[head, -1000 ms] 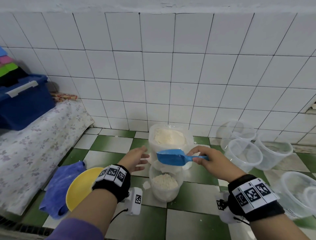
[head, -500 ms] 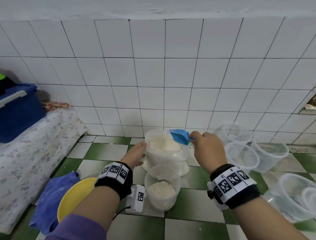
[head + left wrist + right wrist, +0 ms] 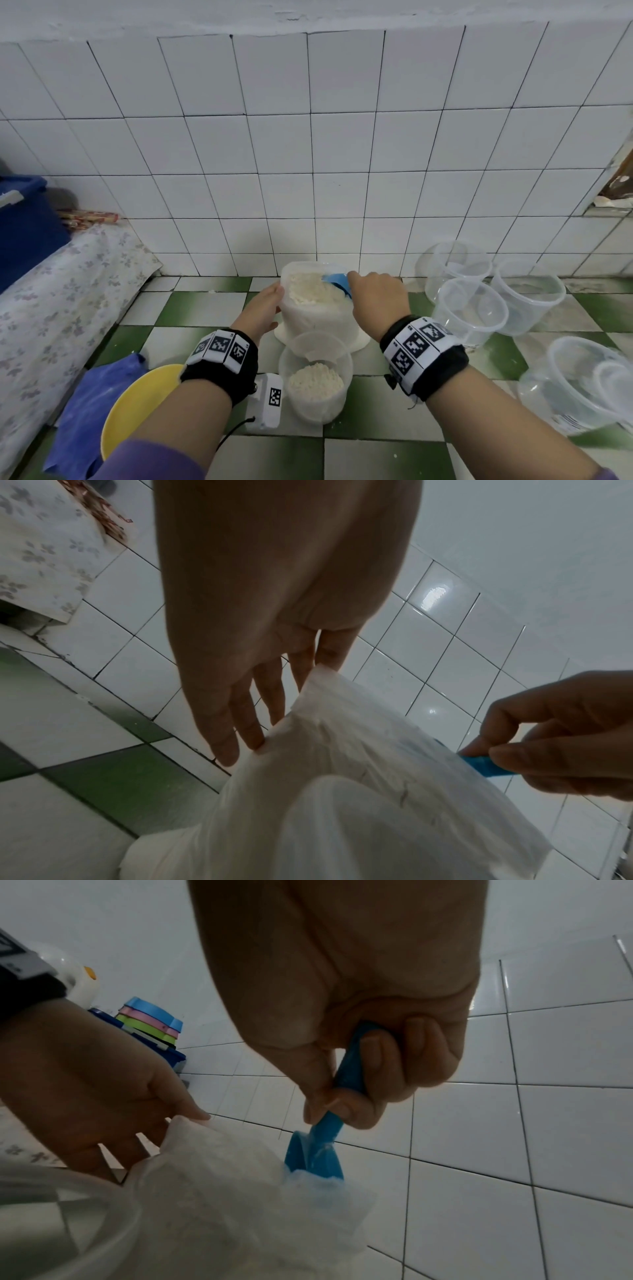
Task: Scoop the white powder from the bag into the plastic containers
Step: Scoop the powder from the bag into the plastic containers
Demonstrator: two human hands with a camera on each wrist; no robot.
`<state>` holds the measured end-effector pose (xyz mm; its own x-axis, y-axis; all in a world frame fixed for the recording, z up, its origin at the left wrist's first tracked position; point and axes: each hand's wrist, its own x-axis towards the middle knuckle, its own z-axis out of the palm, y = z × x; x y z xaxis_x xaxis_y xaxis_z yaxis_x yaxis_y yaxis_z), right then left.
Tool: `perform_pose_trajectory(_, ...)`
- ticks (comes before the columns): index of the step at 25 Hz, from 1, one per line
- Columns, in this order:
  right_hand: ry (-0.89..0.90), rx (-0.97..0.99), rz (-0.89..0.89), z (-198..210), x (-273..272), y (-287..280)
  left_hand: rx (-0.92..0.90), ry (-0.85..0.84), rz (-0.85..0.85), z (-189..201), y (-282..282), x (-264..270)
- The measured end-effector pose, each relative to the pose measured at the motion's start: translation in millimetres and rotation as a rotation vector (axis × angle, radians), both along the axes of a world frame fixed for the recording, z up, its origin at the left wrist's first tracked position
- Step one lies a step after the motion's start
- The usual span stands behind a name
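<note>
Bag [image 3: 317, 308]: stands open on the green-and-white floor against the tiled wall, full of white powder [image 3: 310, 289].
Right hand [image 3: 376, 301]: fingers curled round the handle of a blue scoop [image 3: 337, 281]; the scoop's bowl dips into the powder at the bag's right rim.
Left hand [image 3: 262, 308]: fingers straight, laid flat against the bag's left side, fingertips [image 3: 253, 739] touching the plastic.
Container [image 3: 315, 377]: just in front of the bag, holding some powder.
Empty tubs [image 3: 469, 315]: clustered right of the bag.
Yellow bowl [image 3: 133, 404]: front-left of the bag, on a blue cloth [image 3: 85, 411].
Blue bin [image 3: 24, 219]: far left of the bag.
</note>
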<state>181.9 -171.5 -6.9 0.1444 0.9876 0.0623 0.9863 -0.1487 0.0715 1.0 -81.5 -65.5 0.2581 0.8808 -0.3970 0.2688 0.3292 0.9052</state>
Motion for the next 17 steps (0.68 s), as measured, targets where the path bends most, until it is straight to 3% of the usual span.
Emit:
perform_pose_trajectory(9,0.032,-0.106,0.039,-1,-5,14,-0.006,-0.008,0.000,0,1,-1)
perform_pose_trajectory(17,0.193,-0.170,0.028,-1,3,18,-0.005,0.005,-0.033,3,2,-1)
